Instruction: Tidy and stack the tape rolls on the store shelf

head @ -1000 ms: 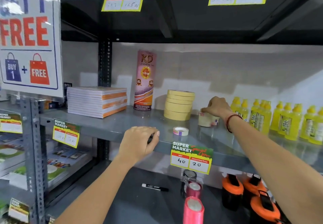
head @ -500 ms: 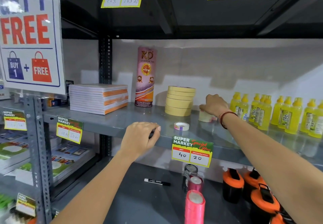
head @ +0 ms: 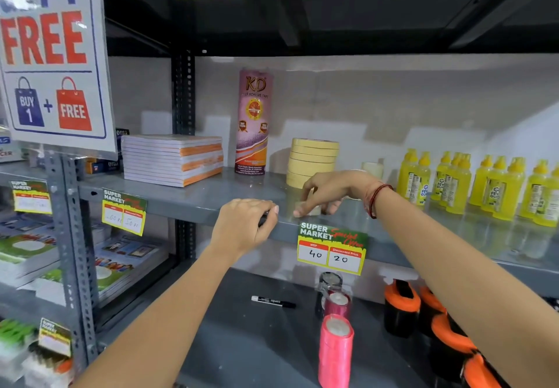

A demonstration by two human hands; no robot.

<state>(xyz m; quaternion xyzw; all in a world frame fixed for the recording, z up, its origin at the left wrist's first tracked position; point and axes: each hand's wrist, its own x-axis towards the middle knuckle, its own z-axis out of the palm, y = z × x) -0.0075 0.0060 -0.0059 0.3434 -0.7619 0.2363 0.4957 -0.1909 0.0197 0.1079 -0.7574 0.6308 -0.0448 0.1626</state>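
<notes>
A stack of yellow masking tape rolls (head: 314, 159) stands at the back of the grey middle shelf (head: 193, 200). To its right, a pale tape roll (head: 372, 170) sits alone near the wall. My right hand (head: 331, 189) reaches down near the shelf's front edge, its fingers closed around a small white tape roll (head: 311, 209) that is mostly hidden under them. At the shelf edge my left hand (head: 243, 226) rests curled into a fist, with a small dark object (head: 263, 217) showing between its fingers.
A tall KD tape tube (head: 253, 121) and a notebook pile (head: 174, 159) stand left of the stack. Yellow glue bottles (head: 459, 182) fill the right side. On the lower shelf lie a marker (head: 273, 301), pink ribbon rolls (head: 335, 348) and orange-black dispensers (head: 402, 306).
My right hand left the pale roll at the back by the bottles and came forward and left onto the small roll near the front edge. My left hand stayed put.
</notes>
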